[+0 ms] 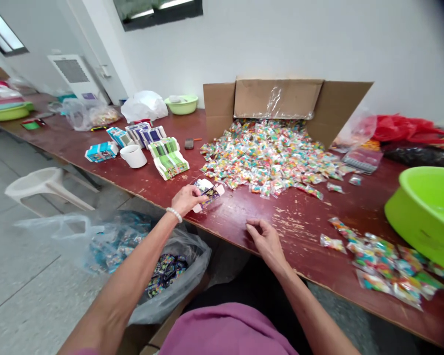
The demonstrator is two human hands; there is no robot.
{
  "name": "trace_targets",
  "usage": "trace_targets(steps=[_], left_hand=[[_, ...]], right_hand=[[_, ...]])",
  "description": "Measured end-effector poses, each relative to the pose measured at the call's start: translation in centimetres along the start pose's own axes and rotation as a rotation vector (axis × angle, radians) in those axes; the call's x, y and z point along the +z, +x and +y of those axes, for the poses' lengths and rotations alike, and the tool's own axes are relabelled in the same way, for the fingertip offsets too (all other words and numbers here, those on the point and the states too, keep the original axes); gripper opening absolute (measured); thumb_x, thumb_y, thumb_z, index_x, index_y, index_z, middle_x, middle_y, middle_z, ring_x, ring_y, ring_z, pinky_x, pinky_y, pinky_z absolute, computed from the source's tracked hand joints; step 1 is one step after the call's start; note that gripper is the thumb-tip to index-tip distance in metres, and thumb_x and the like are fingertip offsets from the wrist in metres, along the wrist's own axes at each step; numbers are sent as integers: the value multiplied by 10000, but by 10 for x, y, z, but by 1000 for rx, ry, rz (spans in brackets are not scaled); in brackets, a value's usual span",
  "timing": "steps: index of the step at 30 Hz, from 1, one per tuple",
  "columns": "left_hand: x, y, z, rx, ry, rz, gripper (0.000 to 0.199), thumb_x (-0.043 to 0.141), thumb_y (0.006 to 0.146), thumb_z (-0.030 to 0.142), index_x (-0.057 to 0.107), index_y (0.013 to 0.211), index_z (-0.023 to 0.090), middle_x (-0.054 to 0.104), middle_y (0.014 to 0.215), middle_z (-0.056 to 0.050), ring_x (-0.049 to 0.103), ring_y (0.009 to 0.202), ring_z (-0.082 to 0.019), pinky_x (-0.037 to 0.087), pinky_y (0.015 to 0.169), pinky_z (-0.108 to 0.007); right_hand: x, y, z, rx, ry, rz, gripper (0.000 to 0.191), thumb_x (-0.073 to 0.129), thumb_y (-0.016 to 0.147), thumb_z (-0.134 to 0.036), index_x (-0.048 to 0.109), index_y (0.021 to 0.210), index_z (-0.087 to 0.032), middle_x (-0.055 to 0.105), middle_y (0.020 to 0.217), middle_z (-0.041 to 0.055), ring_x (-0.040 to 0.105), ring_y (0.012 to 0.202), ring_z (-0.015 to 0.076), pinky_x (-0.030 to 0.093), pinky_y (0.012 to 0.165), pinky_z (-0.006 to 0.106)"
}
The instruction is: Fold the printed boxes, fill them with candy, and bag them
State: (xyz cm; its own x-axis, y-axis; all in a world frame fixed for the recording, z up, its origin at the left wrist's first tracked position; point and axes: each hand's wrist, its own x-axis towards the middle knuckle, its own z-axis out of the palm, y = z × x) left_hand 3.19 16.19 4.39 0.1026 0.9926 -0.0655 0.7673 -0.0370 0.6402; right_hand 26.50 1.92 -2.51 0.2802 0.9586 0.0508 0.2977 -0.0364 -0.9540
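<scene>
My left hand, with a beaded bracelet at the wrist, pinches a small dark purple printed carton near the table's front edge. White end flaps of the carton stick out. My right hand rests low over the table edge, fingers loosely curled with a small gap at the thumb and nothing visible in them. Beyond the hands lies a big heap of wrapped candies, spilling from a cardboard box. Left of the heap are flattened green cartons, purple cartons and blue cartons.
A white paper roll stands beside the cartons. Several candy packets lie at the right, by a green basin. Below the table edge, a clear plastic bag holds dark packets. A white stool stands at left.
</scene>
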Motion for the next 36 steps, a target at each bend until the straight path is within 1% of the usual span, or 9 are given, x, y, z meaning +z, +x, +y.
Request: trace_targets(steps=[5,9,12,15,19,21,27,31,36], left_hand=[[19,-64,18,42,-372,-194,338,713,724,458,514,746,186,593,667,25,592,614,-130,445,578,-234],[36,-106,28,-88,-976,-714,426,808,662,385,640,974,149,698,887,-63,674,747,-180,511,685,-285],[49,-121,34,-138,-1122,-990,429,831,615,371,695,930,113,717,870,-110,699,749,-234,529,705,-332],[59,-126,40,-72,-1113,-919,298,826,617,300,700,816,117,689,736,-61,645,629,-174,503,641,-291],[66,-129,48,127,-922,-674,391,837,581,191,708,948,147,707,891,-34,629,788,-181,509,776,-299],[68,-130,51,179,-841,-591,340,825,585,186,704,899,142,696,853,-20,617,778,-177,507,744,-279],[76,-137,58,-12,-946,-575,239,824,598,237,650,712,118,610,607,9,566,519,-127,479,518,-245],[79,-139,57,-133,-1139,-626,339,840,639,329,673,837,111,663,677,-25,621,574,-150,526,587,-282],[77,-140,51,-90,-1027,-500,336,836,672,343,662,844,113,693,797,-33,627,692,-128,500,667,-236]], right_hand=[[15,1,-38,187,551,-80,473,714,751,-498,619,1113,-209,729,999,56,662,734,160,511,590,245],[12,-10,-62,183,661,-189,321,713,759,-467,650,893,-182,681,688,-9,580,526,112,491,523,234],[1,-23,-69,206,614,-364,337,659,821,-479,620,988,-188,645,637,-34,493,369,78,421,383,205],[-5,-32,-70,162,531,-414,387,631,848,-468,567,1128,-208,684,781,-3,585,457,106,468,412,215],[-1,-38,-70,34,393,-251,503,798,688,-338,553,1107,-208,685,966,33,662,861,182,559,774,296],[3,-39,-71,17,333,-196,493,809,666,-318,567,1079,-201,678,935,27,646,842,185,554,786,310],[-3,-41,-76,185,400,-244,395,697,782,-444,613,1069,-187,592,698,-38,442,396,85,364,312,209],[-11,-40,-69,139,453,-360,368,557,901,-468,641,1130,-192,596,668,-32,452,411,82,390,364,196],[-12,-34,-50,-12,237,-166,318,530,914,-406,690,1071,-182,709,852,37,647,760,181,529,693,272]])
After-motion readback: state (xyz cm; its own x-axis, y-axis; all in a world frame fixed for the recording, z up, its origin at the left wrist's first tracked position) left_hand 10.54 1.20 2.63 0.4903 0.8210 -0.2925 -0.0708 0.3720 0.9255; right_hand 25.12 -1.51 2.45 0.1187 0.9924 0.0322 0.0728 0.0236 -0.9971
